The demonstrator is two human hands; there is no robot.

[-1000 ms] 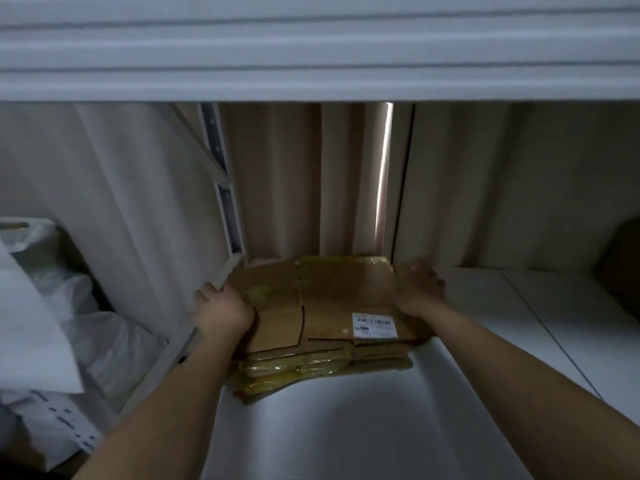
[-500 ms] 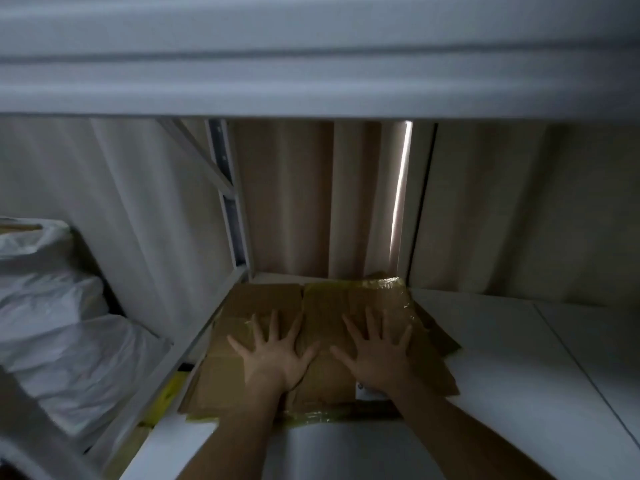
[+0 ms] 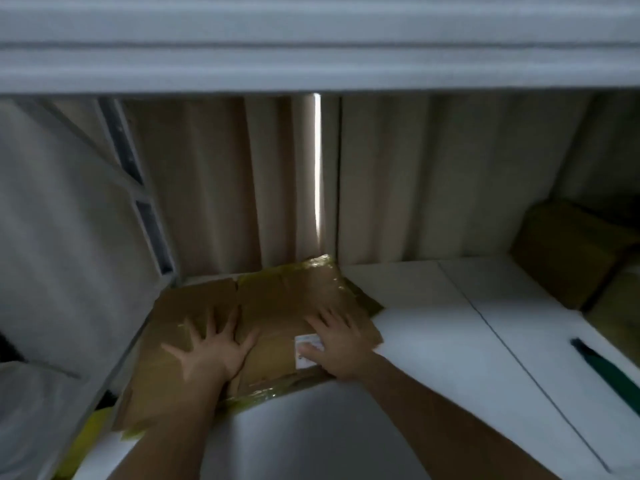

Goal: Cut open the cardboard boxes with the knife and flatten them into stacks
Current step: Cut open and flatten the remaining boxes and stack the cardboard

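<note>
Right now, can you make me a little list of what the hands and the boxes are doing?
left hand: fingers spread, pressing flat on the cardboard
right hand: flat on the cardboard, partly covering a white label
flattened cardboard stack: lying on the white shelf, back left corner
uncut boxes: far right, still box-shaped
dark green object: right, on the shelf, too blurred to name

Flattened cardboard stack point(image 3: 277, 306): brown, several layers, yellowish glossy tape on edges, lying flat at back-left corner of the white shelf, left side overhanging the shelf's left edge. White label point(image 3: 306, 351) on top near its front edge, partly hidden. Unflattened cardboard boxes point(image 3: 568, 258): brown, at shelf's back-right corner, blurred. Dark green knife-like tool point(image 3: 602, 368) lying flat near right edge; identity unclear.
</note>
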